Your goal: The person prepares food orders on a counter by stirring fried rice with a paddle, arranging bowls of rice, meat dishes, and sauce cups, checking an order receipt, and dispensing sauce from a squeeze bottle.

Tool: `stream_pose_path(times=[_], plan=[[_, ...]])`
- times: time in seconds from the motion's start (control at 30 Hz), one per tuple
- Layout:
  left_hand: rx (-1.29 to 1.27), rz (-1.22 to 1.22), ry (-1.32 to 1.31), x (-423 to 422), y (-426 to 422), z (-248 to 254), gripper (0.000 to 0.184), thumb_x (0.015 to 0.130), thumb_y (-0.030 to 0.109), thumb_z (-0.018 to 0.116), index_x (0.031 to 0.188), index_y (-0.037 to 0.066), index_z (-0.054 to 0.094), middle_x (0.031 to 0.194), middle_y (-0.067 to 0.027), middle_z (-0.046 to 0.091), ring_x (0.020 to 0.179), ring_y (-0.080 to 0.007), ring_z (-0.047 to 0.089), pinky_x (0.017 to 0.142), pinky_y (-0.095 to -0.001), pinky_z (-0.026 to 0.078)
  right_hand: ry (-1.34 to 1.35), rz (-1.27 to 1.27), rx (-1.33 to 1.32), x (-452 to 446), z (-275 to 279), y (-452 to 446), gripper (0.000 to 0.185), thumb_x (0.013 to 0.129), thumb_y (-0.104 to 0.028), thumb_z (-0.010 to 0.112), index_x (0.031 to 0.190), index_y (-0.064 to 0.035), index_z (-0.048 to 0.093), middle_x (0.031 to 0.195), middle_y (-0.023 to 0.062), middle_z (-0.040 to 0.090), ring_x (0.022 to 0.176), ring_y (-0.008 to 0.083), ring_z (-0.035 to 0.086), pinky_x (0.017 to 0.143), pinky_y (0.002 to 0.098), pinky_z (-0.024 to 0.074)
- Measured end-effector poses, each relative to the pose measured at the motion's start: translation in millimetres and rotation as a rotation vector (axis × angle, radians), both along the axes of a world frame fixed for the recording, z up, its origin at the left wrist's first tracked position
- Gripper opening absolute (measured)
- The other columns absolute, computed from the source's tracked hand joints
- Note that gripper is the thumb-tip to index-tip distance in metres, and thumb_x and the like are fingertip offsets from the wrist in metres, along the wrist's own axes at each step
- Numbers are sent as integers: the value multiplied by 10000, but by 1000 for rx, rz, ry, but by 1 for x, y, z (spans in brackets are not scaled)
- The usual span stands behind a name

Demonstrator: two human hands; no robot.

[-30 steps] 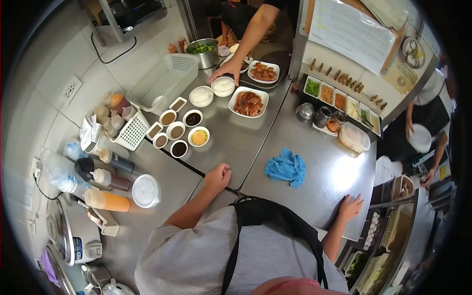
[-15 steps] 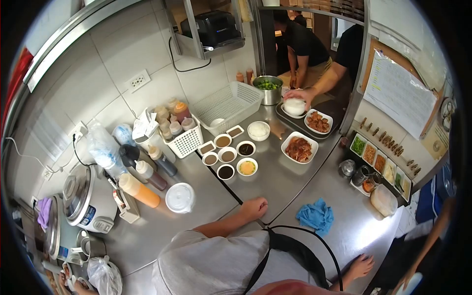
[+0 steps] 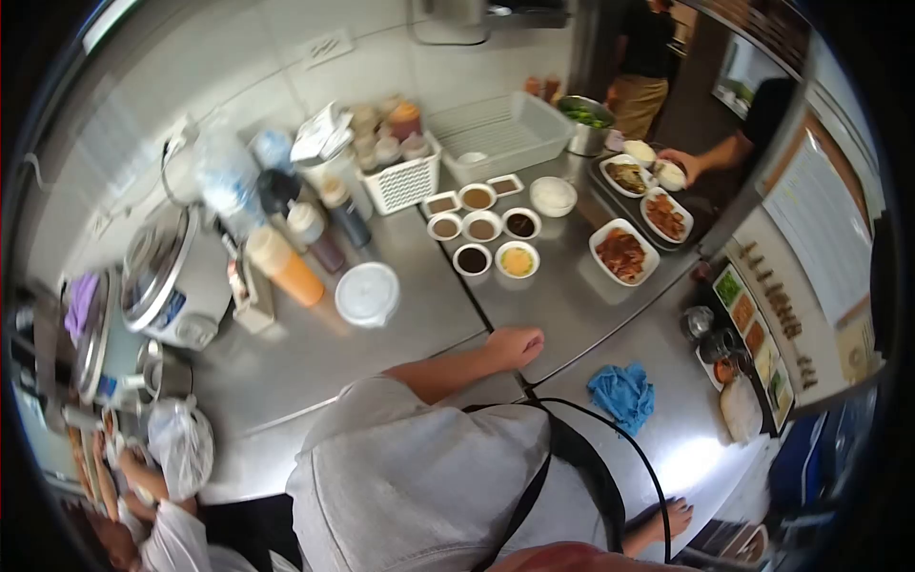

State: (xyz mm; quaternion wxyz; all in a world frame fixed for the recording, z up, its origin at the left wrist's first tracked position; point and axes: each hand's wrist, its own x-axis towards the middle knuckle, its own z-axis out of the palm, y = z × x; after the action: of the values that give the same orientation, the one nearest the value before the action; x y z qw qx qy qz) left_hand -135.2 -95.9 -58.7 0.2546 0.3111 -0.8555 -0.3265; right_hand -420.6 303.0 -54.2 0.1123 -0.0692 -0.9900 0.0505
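My left hand (image 3: 517, 348), curled into a loose fist, rests on the steel counter (image 3: 419, 329) with the forearm across my front. No object shows in it. Ahead of it are several small sauce bowls, among them one with egg yolk (image 3: 518, 259) and one with dark sauce (image 3: 472, 259). A square bowl of reddish meat (image 3: 624, 253) stands farther right. My right hand (image 3: 679, 517) lies on the counter near the right edge, fingers stretched out, holding nothing. Nearest to it is a crumpled blue cloth (image 3: 622, 396).
A co-worker's hand (image 3: 677, 167) grips a white bowl (image 3: 670, 177) over a dark tray (image 3: 634, 214) with food dishes. Left are sauce bottles (image 3: 286, 267), a lidded tub (image 3: 367, 294) and a rice cooker (image 3: 172, 276). Topping containers (image 3: 753, 334) line the right. Another person (image 3: 181, 534) is lower left.
My view has swung, shifting the counter items mostly right. The co-worker's hand and white bowl have moved to the tray's right side, uncovering other dishes. My hands stay resting on the counter.
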Motion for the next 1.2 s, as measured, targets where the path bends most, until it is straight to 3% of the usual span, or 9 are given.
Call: stream_pose_path(times=[0.1,0.23,0.3,0.37,0.4,0.53,0.7,0.9,1.2], plan=[[22,38,91,8,-6,-4,159,761,228,515,739,71,527,650,-83,553,613,-241,557,538,-335,434,170,42,15,-4,-12,3,414,799,-433,379,1005,-110,535,1035,107,536,938,306,509,719,502,382],[34,172,216,27,-25,35,149,752,190,531,686,57,531,668,-107,546,628,-275,549,568,-337,442,-99,23,87,-4,4,-1,435,810,-436,353,1003,-93,538,1035,109,537,930,319,508,719,516,375],[-283,330,316,52,-65,82,99,766,157,521,776,60,538,732,-98,558,663,-237,555,594,-313,440,-51,34,86,-3,0,2,445,815,-435,339,1015,-88,534,1040,111,535,927,325,507,730,512,376],[-51,504,458,86,-127,127,197,751,185,532,891,45,521,823,-140,548,758,-291,542,658,-353,441,23,89,74,-5,-7,6,431,816,-416,349,1024,-85,530,1046,115,531,926,328,506,750,498,379],[-270,610,529,104,-172,135,238,745,193,538,919,34,505,836,-141,545,798,-292,531,694,-344,432,60,117,64,-7,-10,8,424,817,-406,354,1029,-83,528,1048,117,530,925,330,505,760,490,381],[-545,1030,232,183,-260,200,510,690,262,586,1098,0,432,1074,-211,456,997,-328,448,843,-388,371,99,358,267,-14,-18,19,396,788,-334,437,1016,-24,531,1000,174,537,944,320,493,814,413,375],[-187,1384,-155,230,-320,200,781,679,398,577,1259,-4,243,1310,-199,224,1211,-364,203,943,-412,284,268,227,-59,-43,-50,29,345,751,-337,465,905,-54,588,926,163,567,860,327,520,754,430,400],[-10,1394,-312,242,-353,177,816,677,445,564,1288,41,203,1362,-112,125,1245,-325,113,959,-469,219,304,232,-12,-44,-56,15,346,752,-336,463,909,-53,586,924,163,567,859,327,520,756,429,400],[60,1363,-504,248,-358,154,705,689,395,481,1267,36,297,1346,-97,191,1196,-296,230,943,-443,209,313,239,37,-47,-50,8,348,753,-334,460,916,-51,581,922,164,567,857,326,520,760,428,400]])
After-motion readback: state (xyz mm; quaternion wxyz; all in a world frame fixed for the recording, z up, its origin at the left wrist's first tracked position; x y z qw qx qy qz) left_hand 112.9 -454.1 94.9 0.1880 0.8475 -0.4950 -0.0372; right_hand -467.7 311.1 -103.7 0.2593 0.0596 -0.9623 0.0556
